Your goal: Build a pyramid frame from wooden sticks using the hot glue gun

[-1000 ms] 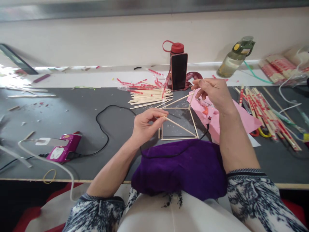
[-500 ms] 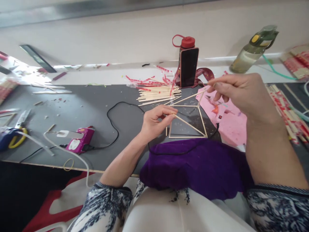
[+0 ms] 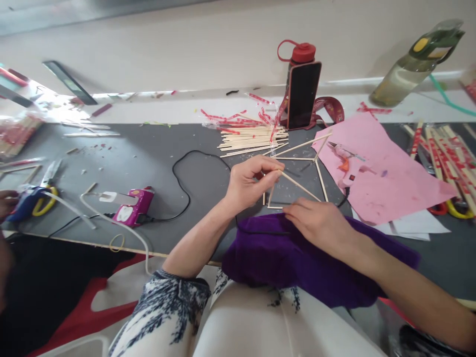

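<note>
My left hand is closed in a pinch on the upper end of a slanting wooden stick, part of an open frame of thin wooden sticks. My right hand lies low at the frame's near side, fingers together, its fingertips at the near bottom stick. Whether those fingers grip that stick is hidden. Beneath my right hand is a purple cloth. Right of the frame, a glue gun with an orange trigger rests on pink paper.
Loose wooden sticks lie behind the frame. A phone leans on a red-capped bottle. A black cord runs to a magenta box. At far left, another person's hand is beside blue-and-yellow-handled scissors.
My right hand has left the upper stick's end and come down to the frame's near side. The left hand keeps its pinch. The view has shifted, showing more on the right.
</note>
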### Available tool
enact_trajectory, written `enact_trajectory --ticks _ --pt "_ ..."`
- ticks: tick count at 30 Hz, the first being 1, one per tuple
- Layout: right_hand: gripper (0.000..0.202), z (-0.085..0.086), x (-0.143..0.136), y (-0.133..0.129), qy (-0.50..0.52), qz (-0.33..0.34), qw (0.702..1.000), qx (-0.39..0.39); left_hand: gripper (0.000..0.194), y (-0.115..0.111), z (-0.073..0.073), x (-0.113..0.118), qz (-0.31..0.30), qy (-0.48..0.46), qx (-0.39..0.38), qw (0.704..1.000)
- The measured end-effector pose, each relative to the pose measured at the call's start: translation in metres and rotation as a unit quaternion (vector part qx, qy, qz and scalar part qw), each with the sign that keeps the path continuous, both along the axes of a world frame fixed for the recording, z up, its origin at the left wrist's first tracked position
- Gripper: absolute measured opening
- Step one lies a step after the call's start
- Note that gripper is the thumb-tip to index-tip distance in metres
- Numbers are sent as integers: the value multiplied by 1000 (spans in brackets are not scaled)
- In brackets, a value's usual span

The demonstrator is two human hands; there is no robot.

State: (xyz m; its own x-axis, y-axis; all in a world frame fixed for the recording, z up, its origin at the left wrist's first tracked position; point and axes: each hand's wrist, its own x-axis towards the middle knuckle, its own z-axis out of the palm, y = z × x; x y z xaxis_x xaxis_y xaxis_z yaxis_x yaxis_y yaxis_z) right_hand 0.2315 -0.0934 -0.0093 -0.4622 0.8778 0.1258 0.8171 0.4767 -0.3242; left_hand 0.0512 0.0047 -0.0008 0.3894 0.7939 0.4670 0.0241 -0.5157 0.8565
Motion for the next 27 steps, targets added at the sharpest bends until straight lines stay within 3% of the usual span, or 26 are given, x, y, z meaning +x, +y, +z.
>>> enact_trajectory --ticks 4,9,16,27 --pt "27 -19 -27 9 -99 -27 995 15 12 0 -3 0 1 -5 8 1000" --pt "31 -32 -30 17 -114 -53 992 5 11 -2 -4 0 -1 -10 14 1000" --pt "24 -46 -26 23 -5 -73 997 -6 13 -4 -2 1 14 -5 13 1000" --pt "8 -50 -31 33 119 -115 985 -52 12 -4 0 1 20 0 20 1000"
